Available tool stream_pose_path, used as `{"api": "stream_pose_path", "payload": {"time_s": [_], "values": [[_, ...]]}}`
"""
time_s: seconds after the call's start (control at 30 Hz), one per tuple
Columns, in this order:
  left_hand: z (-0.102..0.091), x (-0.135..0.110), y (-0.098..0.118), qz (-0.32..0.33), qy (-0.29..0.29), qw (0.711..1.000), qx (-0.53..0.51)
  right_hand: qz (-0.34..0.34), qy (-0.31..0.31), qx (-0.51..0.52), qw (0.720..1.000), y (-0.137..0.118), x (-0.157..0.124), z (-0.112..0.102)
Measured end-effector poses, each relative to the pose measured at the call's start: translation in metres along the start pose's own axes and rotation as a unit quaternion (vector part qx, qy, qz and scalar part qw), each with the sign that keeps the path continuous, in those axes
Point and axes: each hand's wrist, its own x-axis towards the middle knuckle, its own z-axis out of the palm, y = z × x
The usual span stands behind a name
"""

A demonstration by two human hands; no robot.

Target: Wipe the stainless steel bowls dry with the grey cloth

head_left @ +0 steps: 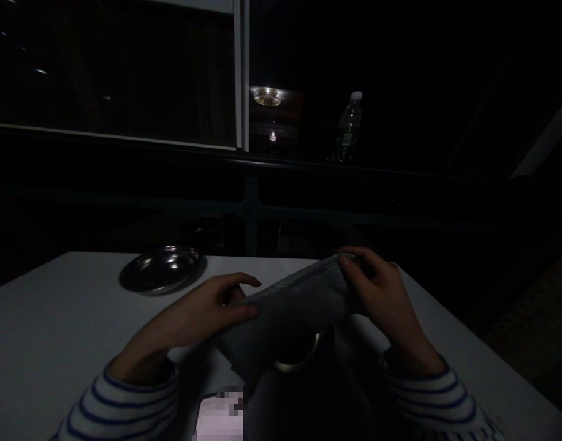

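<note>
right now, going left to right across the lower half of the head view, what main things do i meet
Shiny metal dish, left hand, grey sheet, right hand.

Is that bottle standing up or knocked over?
Standing up: the bottle has its white cap at the top.

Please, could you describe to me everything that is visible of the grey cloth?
The grey cloth is dark and plain, slightly wrinkled, apparently soft fabric, though dim light hides its weave. It is raised above the white table, slanting upward to the right, with a ragged-looking lower left edge. The right hand pinches its upper right end; the left hand has its thumb on the left part. A shiny round rim shows partly below it.
</note>
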Motion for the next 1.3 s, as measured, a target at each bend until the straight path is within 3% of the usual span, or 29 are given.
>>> {"api": "stream_pose_path", "payload": {"time_s": [0.07, 0.2, 0.3, 0.43, 0.53, 0.6, 0.63, 0.67, 0.73, 0.8, 0.87, 1.0, 1.1, 1.2, 1.3], "values": [[0.008, 0.001, 0.002, 0.002, -0.015, 1.000, 0.005, -0.012, -0.005, 0.000, 1.000, -0.005, -0.004, 0.002], [0.024, 0.008, 0.002, 0.022, 0.010, 0.999, -0.021, -0.063, 0.000, -0.025, 0.998, -0.014, -0.011, 0.004], [0.029, 0.013, 0.000, 0.016, 0.065, 0.997, -0.028, -0.147, -0.023, -0.041, 0.988, -0.019, -0.016, 0.003], [0.026, 0.017, 0.000, 0.034, 0.169, 0.983, -0.067, -0.271, -0.142, 0.007, 0.952, -0.028, -0.023, 0.005], [0.024, 0.017, 0.000, 0.028, 0.204, 0.968, -0.146, -0.305, -0.283, 0.070, 0.907, -0.036, -0.027, 0.008], [0.023, 0.016, 0.000, 0.032, 0.176, 0.959, -0.219, -0.287, -0.360, 0.098, 0.882, -0.037, -0.028, 0.009], [0.023, 0.015, -0.001, 0.037, 0.151, 0.954, -0.256, -0.281, -0.365, 0.107, 0.881, -0.036, -0.028, 0.009], [0.022, 0.015, -0.001, 0.041, 0.124, 0.948, -0.290, -0.278, -0.340, 0.110, 0.892, -0.034, -0.028, 0.009], [0.023, 0.013, 0.000, 0.037, 0.080, 0.934, -0.345, -0.268, -0.229, 0.079, 0.932, -0.027, -0.026, 0.009], [0.024, 0.012, 0.001, 0.029, 0.051, 0.922, -0.382, -0.220, -0.154, 0.011, 0.963, -0.019, -0.022, 0.011], [0.025, 0.012, 0.002, 0.022, 0.034, 0.913, -0.406, -0.146, -0.175, -0.036, 0.973, -0.012, -0.020, 0.014], [0.026, 0.011, 0.004, 0.008, 0.021, 0.897, -0.442, -0.036, -0.266, 0.002, 0.963, -0.011, -0.015, 0.021], [0.026, 0.011, 0.004, -0.001, 0.011, 0.893, -0.451, 0.005, -0.246, 0.053, 0.968, -0.015, -0.013, 0.023], [0.027, 0.012, 0.004, 0.014, 0.029, 0.915, -0.402, 0.045, -0.228, 0.109, 0.966, -0.016, -0.011, 0.021], [0.031, 0.014, 0.003, 0.019, 0.061, 0.915, -0.398, 0.109, -0.248, 0.246, 0.931, -0.011, -0.014, 0.023]]}}
